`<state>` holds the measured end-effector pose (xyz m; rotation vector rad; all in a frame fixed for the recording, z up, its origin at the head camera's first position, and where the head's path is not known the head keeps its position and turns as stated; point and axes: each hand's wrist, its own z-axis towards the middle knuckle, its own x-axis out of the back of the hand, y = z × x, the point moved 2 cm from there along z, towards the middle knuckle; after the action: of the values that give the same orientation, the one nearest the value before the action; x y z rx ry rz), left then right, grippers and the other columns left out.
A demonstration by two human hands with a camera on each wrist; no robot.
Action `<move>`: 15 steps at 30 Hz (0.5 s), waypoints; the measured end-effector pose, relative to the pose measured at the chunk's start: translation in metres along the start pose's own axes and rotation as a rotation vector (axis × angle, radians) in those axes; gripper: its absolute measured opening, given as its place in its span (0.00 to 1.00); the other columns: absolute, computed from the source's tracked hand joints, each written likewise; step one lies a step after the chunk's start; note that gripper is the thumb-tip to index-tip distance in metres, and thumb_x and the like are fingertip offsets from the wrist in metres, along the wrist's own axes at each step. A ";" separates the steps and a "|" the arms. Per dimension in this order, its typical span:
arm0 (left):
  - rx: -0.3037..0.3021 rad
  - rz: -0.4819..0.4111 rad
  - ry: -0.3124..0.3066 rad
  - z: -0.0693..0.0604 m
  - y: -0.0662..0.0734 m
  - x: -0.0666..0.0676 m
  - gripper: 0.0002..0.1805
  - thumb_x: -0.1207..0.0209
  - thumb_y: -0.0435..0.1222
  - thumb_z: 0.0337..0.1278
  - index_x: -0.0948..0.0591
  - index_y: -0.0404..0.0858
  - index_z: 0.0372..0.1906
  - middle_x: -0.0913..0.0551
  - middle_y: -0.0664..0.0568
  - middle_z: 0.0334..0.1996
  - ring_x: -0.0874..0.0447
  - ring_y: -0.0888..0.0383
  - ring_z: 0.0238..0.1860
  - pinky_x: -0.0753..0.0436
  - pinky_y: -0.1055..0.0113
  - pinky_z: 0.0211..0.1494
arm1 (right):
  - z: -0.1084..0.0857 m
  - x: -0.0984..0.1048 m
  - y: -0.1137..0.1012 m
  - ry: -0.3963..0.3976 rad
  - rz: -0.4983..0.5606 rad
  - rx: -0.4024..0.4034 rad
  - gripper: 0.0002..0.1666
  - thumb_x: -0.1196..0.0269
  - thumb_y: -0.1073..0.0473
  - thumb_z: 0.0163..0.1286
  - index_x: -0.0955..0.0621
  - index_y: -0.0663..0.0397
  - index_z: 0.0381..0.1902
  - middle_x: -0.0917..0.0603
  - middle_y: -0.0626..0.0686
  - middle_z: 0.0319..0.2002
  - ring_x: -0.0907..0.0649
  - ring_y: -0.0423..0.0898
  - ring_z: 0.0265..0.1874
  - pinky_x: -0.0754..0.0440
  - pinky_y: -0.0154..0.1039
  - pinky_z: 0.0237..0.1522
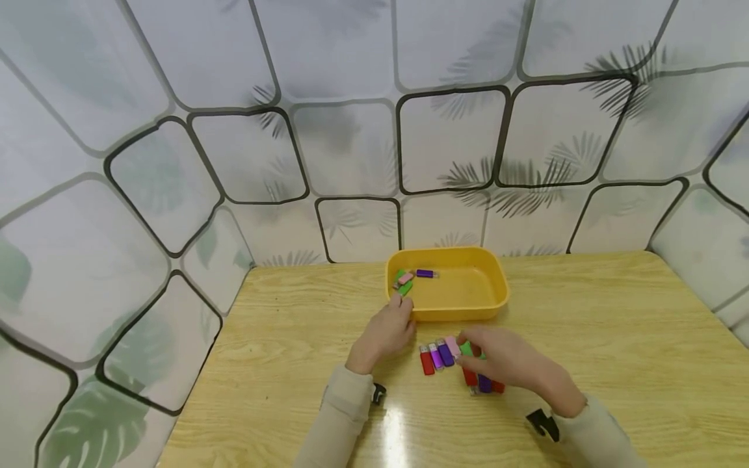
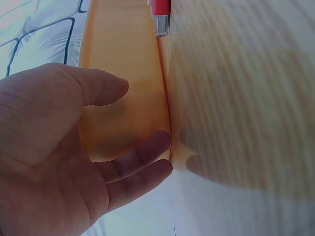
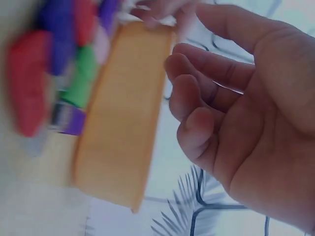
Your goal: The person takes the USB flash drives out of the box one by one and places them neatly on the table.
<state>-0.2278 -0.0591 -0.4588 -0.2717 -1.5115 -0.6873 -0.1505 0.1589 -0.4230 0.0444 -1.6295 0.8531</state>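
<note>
My left hand is at the front left corner of a yellow bin, its fingertips at the rim. In the left wrist view the thumb and lower fingers stand apart before the bin's outer wall, with nothing seen between them. Inside the bin lie green and pink USB sticks and a purple USB stick. My right hand hovers over USB sticks on the table, beside a pink USB stick. Its fingers are loosely bent and hold nothing in the right wrist view.
Left of the right hand, a red USB stick, a violet one and a dark purple one lie side by side on the wooden table. More sticks lie partly under that hand. A patterned curtain stands behind.
</note>
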 end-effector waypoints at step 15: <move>0.015 -0.023 -0.004 0.001 -0.001 0.002 0.10 0.45 0.38 0.71 0.29 0.36 0.48 0.35 0.48 0.39 0.31 0.59 0.29 0.27 0.69 0.30 | 0.019 0.029 0.016 0.179 0.042 -0.063 0.10 0.36 0.57 0.70 0.18 0.57 0.43 0.23 0.42 0.26 0.29 0.36 0.22 0.27 0.34 0.27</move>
<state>-0.2293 -0.0597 -0.4566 -0.2444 -1.5247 -0.6936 -0.1816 0.1726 -0.4054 -0.1079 -1.4920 0.8130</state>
